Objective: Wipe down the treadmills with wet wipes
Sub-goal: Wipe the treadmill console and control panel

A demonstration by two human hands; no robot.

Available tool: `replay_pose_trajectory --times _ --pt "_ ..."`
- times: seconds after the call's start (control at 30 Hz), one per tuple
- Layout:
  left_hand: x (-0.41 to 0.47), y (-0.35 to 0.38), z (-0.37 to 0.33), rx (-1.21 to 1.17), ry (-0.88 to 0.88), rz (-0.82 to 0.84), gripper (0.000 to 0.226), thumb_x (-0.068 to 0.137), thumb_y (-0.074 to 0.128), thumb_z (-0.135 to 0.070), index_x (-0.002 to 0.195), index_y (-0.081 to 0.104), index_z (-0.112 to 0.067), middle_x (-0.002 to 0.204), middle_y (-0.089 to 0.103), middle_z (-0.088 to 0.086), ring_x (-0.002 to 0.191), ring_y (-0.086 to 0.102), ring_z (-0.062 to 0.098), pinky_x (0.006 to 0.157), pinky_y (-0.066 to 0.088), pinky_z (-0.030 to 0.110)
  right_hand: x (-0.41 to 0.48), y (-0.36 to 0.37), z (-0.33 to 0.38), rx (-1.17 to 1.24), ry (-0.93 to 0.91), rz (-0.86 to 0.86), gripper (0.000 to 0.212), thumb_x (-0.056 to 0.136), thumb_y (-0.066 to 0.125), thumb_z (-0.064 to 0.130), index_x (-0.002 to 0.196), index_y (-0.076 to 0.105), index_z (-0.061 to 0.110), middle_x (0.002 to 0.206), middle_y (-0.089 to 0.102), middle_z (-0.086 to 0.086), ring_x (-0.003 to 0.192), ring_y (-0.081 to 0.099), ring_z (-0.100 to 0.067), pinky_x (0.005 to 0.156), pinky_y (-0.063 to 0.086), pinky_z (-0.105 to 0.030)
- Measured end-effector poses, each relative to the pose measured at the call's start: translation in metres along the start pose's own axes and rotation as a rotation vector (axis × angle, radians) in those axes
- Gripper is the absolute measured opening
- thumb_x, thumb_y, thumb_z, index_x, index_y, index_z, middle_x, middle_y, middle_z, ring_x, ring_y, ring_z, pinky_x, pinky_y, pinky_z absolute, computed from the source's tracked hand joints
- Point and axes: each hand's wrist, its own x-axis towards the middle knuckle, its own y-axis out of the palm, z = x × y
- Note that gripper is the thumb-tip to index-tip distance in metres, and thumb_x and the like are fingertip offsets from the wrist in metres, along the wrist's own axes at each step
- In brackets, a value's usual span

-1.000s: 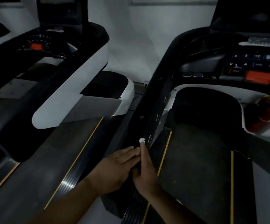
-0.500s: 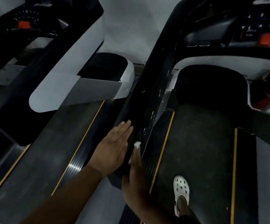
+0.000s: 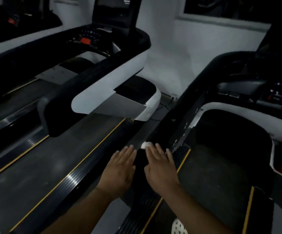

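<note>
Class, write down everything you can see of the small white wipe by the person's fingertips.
The small white wet wipe looks soft, bunched into a wad. Only its end shows, poking out beyond the fingertips of the right hand, whose straight fingers lie flat over the rest. It sits against the black sloping frame of the right treadmill. The left hand lies flat beside it, apparently not touching.

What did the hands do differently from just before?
The right hand turned from edge-on to flat, palm down, beside the left hand; both are now spread flat over the right treadmill's black side frame. The white wipe stayed at the right fingertips. Nothing was picked up or let go.
</note>
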Motion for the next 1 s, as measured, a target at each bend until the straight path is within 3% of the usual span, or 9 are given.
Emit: replay_pose_trajectory --times 0.2,0.27,0.37,0.5,0.63,0.73,0.8,0.93,1.0 --pt "-0.003 0.014 -0.02 -0.058 -0.056 0.055 0.063 0.1 0.033 -0.042 0.157 0.029 -0.015 0.163 0.023 0.002 0.149 0.03 0.014 0.12 0.026 0.032 0.007 -0.014 -0.017 -0.063 -0.273 0.169 0.074 0.079 0.027 0.033 0.146 0.052 0.012 0.157 0.043 -0.003 0.146 0.038 -0.017 0.119 0.019 -0.037" --pt "0.006 0.012 -0.025 0.019 -0.069 0.038 0.06 0.096 0.038 -0.039 0.148 0.047 -0.012 0.155 0.041 0.007 0.138 0.048 0.019 0.113 0.037 0.035 0.034 -0.025 -0.049 -0.091 -0.245 0.141 0.078 0.084 0.013 0.034 0.157 0.032 0.014 0.166 0.023 0.0 0.153 0.017 -0.015 0.124 0.006 -0.04" --pt "0.03 0.019 -0.04 -0.004 -0.084 0.007 0.058 0.095 0.039 -0.036 0.147 0.048 -0.012 0.154 0.043 0.007 0.14 0.045 0.02 0.111 0.04 0.041 0.075 -0.036 -0.077 -0.035 -0.12 0.107 0.08 0.086 -0.002 0.039 0.161 0.012 0.017 0.169 0.005 0.004 0.155 0.0 -0.014 0.124 -0.003 -0.043" --pt "0.071 0.027 -0.057 -0.022 -0.135 -0.009 0.06 0.096 0.034 -0.036 0.151 0.043 -0.013 0.159 0.035 0.004 0.146 0.035 0.019 0.117 0.034 0.04 0.078 -0.027 -0.107 -0.058 -0.395 0.135 0.075 0.084 0.019 0.03 0.156 0.033 0.014 0.166 0.024 0.0 0.153 0.018 -0.014 0.124 0.002 -0.038" --pt "0.106 0.035 -0.071 -0.055 -0.239 -0.039 0.064 0.096 0.026 -0.039 0.155 0.036 -0.015 0.163 0.026 -0.001 0.149 0.027 0.015 0.122 0.02 0.033 0.119 -0.035 -0.166 0.003 -0.28 0.058 0.07 0.087 0.024 0.028 0.154 0.036 0.013 0.163 0.029 -0.001 0.152 0.025 -0.017 0.124 0.007 -0.044" --pt "0.116 0.039 -0.079 -0.052 -0.314 -0.053 0.063 0.099 0.02 -0.042 0.158 0.027 -0.021 0.164 0.015 -0.008 0.15 0.018 0.007 0.122 0.006 0.017 0.112 -0.028 -0.175 0.069 -0.43 0.069 0.07 0.081 0.037 0.026 0.148 0.046 0.009 0.159 0.038 -0.007 0.147 0.035 -0.023 0.119 0.022 -0.049" --pt "0.117 0.036 -0.083 -0.026 -0.33 -0.051 0.059 0.102 0.026 -0.039 0.158 0.03 -0.021 0.164 0.022 -0.006 0.149 0.024 0.008 0.121 0.008 0.016 0.121 -0.026 -0.198 -0.008 -0.586 0.06 0.071 0.077 0.039 0.027 0.145 0.05 0.012 0.157 0.042 -0.004 0.144 0.041 -0.021 0.115 0.023 -0.05" --pt "0.116 0.034 -0.086 -0.01 -0.356 -0.008 0.058 0.104 0.023 -0.041 0.159 0.023 -0.024 0.166 0.017 -0.008 0.151 0.016 0.004 0.122 0.008 0.018 0.169 -0.038 -0.218 0.041 -0.372 0.016 0.066 0.083 0.034 0.028 0.145 0.05 0.012 0.155 0.044 -0.004 0.143 0.043 -0.024 0.118 0.026 -0.054" --pt "0.118 0.032 -0.089 0.014 -0.372 0.01 0.057 0.105 0.026 -0.04 0.159 0.028 -0.021 0.165 0.022 -0.005 0.151 0.021 0.007 0.122 0.013 0.021 0.153 -0.034 -0.197 0.063 -0.488 0.044 0.068 0.08 0.036 0.029 0.144 0.052 0.012 0.155 0.044 -0.005 0.144 0.041 -0.024 0.118 0.025 -0.05"
